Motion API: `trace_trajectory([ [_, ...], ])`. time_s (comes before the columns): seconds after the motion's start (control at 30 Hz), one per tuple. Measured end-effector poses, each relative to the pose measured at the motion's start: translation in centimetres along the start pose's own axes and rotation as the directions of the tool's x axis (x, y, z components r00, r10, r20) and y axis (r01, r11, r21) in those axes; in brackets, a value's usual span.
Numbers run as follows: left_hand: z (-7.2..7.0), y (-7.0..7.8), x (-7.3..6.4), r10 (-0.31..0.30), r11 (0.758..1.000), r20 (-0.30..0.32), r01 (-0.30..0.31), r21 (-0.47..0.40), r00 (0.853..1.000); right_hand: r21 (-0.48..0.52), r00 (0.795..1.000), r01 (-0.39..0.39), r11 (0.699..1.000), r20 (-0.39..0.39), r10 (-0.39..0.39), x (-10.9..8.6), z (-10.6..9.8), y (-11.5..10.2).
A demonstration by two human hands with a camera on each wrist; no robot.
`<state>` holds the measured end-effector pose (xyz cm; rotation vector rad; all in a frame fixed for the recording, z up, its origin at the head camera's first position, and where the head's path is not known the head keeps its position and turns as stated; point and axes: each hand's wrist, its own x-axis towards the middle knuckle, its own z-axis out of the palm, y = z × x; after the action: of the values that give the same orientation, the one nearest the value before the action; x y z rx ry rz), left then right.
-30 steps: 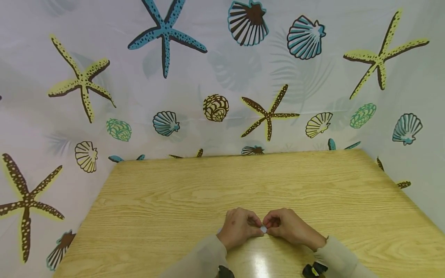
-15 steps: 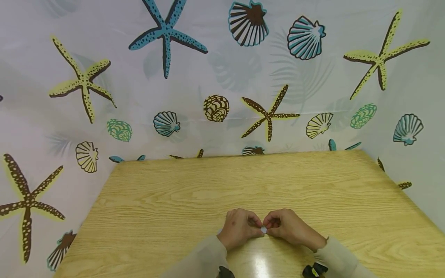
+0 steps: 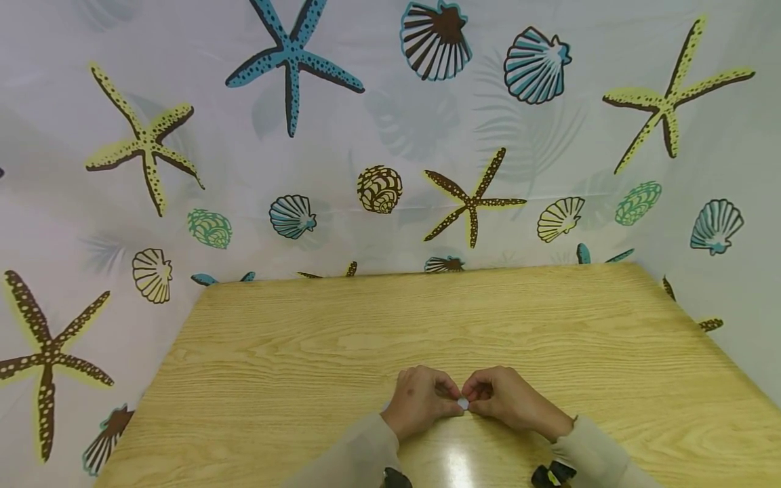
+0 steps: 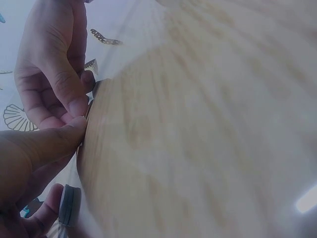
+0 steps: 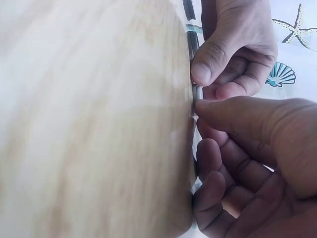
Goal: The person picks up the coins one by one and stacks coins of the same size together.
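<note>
A small whitish flat piece (image 3: 463, 404), too small to identify, sits between the fingertips of both hands, low over the wooden table. My left hand (image 3: 421, 401) pinches its left side with thumb and forefinger. From the other side, my right hand (image 3: 505, 400) pinches it the same way. In the right wrist view the piece shows only as a thin edge (image 5: 196, 92) between the two thumbs. Beside the left hand's outer fingers stands a grey, thick-rimmed round thing (image 4: 69, 205); in the head view the hand hides nearly all of it.
The wood-grain table (image 3: 293, 339) spreads out around and beyond the hands. A white curtain (image 3: 342, 163) printed with starfish and shells borders its back and sides. Light glares off the tabletop just in front of the hands.
</note>
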<state>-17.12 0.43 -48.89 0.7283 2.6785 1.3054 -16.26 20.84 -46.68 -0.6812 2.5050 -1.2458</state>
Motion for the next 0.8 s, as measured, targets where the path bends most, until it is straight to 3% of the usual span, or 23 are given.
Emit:
trace_trajectory([
  [0.5, -0.3, 0.0, 0.0, -0.039, 0.999, 0.022, 0.039, -0.022, 0.999, -0.006, 1.0, 0.019, 1.0, 0.004, -0.019, -0.1, -0.2, -0.2],
  [0.67, -1.0, 0.6, -0.1, -0.086, 0.995, 0.064, 0.088, -0.041, 0.994, -0.031, 1.0, 0.014, 0.999, 0.021, -0.013, -0.1, -0.9, -0.2],
  [0.8, -2.1, 1.0, -0.1, -0.1, 0.995, 0.097, 0.101, -0.008, 0.99, -0.092, 0.999, 0.02, 0.996, 0.034, -0.017, -0.1, -1.7, -0.7],
])
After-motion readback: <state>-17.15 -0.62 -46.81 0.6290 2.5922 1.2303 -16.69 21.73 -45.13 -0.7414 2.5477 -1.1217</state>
